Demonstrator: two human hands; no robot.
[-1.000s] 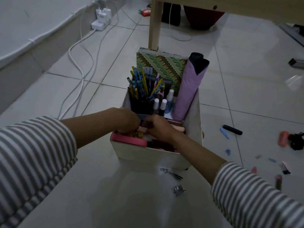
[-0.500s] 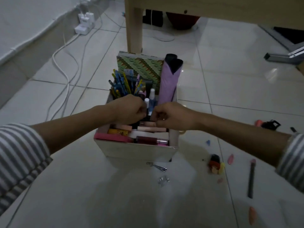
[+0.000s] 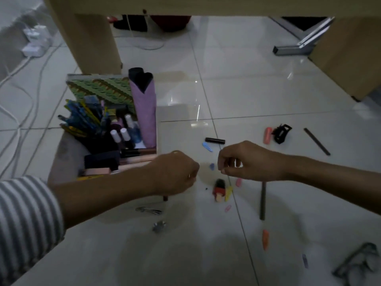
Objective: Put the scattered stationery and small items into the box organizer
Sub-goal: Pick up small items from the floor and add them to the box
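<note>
A thin dark pencil (image 3: 262,201) lies on the glossy floor (image 3: 185,254). It looks light, stiff and apt to roll, so it is best pinched mid-shaft. Above it, the left hand (image 3: 175,174) and right hand (image 3: 247,162) hover with fingers curled; I cannot tell whether either holds anything. Beyond, a flat blue clip (image 3: 207,146) looks slippery. The box organizer (image 3: 61,157) stands to the left.

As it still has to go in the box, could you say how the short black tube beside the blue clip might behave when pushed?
The black tube looks round and lies on its side on glossy tile, so a push would probably roll it. It seems rigid, small and likely light, so a pinch should lift it easily.
</note>
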